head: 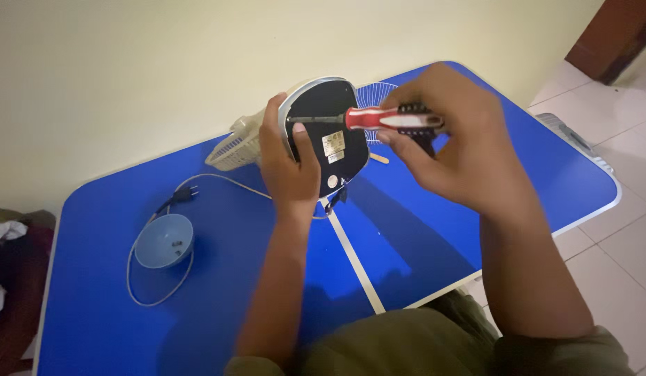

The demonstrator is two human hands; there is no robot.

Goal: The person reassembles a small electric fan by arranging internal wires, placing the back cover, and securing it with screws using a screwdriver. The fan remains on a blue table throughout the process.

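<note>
While left hand point(289, 170) steadies fan base point(328, 136), screwdriver point(368, 120) lies horizontal, tip seemingly leftward.

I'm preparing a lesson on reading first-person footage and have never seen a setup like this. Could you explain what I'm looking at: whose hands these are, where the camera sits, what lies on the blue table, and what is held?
There is no machine here. The single picture comes from a camera worn on a person's head, looking down at their own two bare hands.

The left hand holds up a fan base, its dark underside facing the camera. The right hand grips a screwdriver with a red and white handle, its tip against that underside.

On the blue folding table lie a small blue bowl-shaped cover, a pale power cord ending in a dark plug, and, behind the hands, a white wire fan grille and a pale slotted plastic part.
</note>
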